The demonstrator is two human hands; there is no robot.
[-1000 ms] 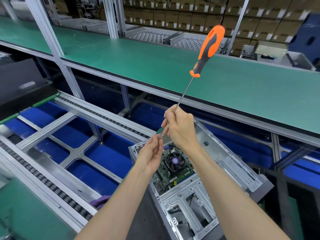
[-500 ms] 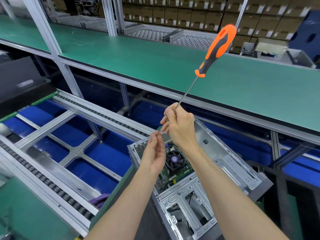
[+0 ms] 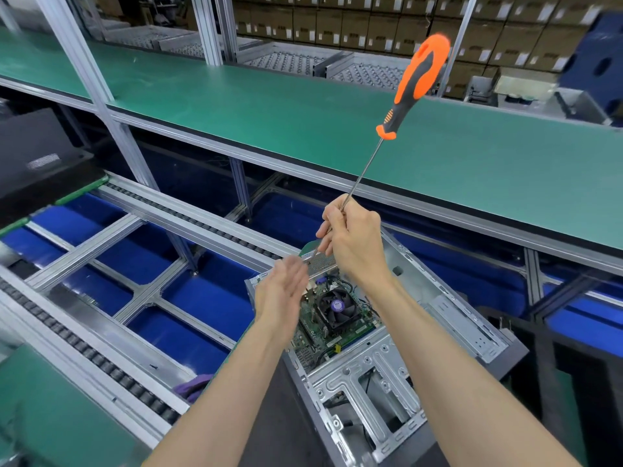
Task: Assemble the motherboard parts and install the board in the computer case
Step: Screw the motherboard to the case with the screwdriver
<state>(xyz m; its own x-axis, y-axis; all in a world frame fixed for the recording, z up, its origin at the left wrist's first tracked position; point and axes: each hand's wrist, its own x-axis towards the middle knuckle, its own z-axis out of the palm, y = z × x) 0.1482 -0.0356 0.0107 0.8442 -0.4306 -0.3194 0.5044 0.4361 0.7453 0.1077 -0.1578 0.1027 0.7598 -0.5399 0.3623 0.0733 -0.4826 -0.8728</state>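
An open metal computer case (image 3: pixel 448 318) lies below my hands with the green motherboard (image 3: pixel 313 335) seated inside; a black cooler fan (image 3: pixel 337 306) sits on the board. My right hand (image 3: pixel 354 241) pinches the steel shaft of a long screwdriver low down, and its orange and black handle (image 3: pixel 418 79) points up to the right. The tip pokes out below my fingers, over the case's far corner. My left hand (image 3: pixel 279 298) hovers just left of the tip with fingers extended and blurred, holding nothing that I can see.
A green workbench surface (image 3: pixel 303 123) runs across behind the case on aluminium posts (image 3: pixel 97 82). Roller rails (image 3: pixel 101 358) over blue panels lie to the left. A purple cloth (image 3: pixel 194 387) lies near the rail. Stacked cardboard boxes (image 3: pixel 371 25) line the back.
My left hand has left the screwdriver tip, its fingers spreading out. The screwdriver handle has swung slightly further right while my right hand keeps its hold.
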